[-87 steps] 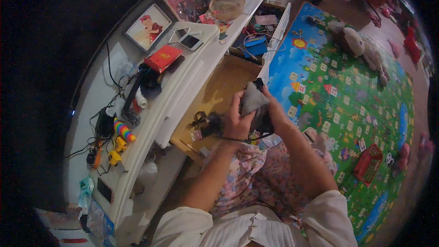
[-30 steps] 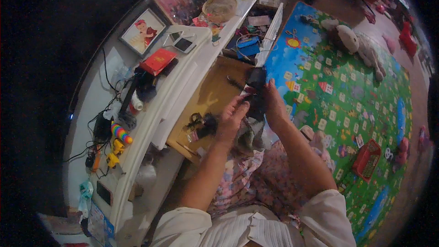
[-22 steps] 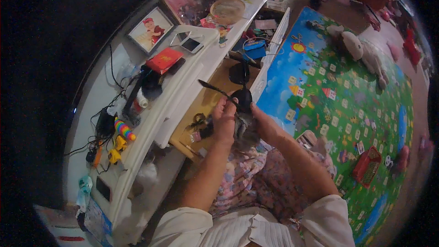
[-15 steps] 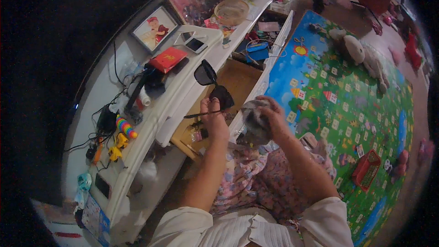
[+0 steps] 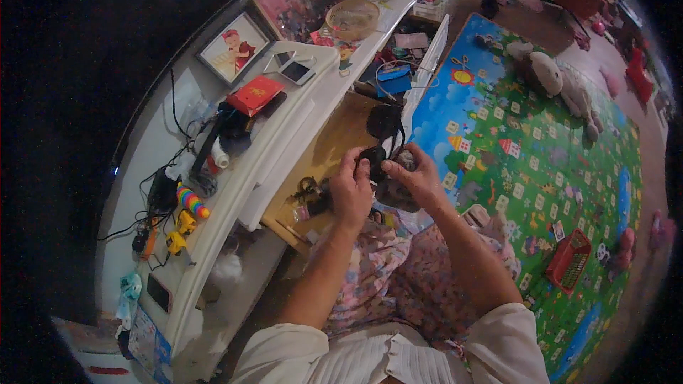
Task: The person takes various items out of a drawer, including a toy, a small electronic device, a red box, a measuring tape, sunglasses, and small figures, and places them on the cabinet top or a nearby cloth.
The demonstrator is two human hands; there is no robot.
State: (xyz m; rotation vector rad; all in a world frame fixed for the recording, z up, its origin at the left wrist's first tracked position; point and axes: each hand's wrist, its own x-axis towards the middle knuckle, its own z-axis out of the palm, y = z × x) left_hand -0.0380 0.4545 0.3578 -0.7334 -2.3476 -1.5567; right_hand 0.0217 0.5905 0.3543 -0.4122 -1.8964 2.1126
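From my remote post, I see the left hand gripping black, dark-lensed, plastic-looking sunglasses over an open yellowish wooden drawer, the right hand clutching crumpled grey cloth beside them. Likely light, stiff (lenses probably scratch), they're best held by the rims.

Upper left of frame, I noted a framed picture and red packet; upper right, a plush toy; lower right, a red basket.

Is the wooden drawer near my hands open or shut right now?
Open. The drawer stands pulled out from the white cabinet, with its wooden bottom and dark items inside showing beside your left hand.
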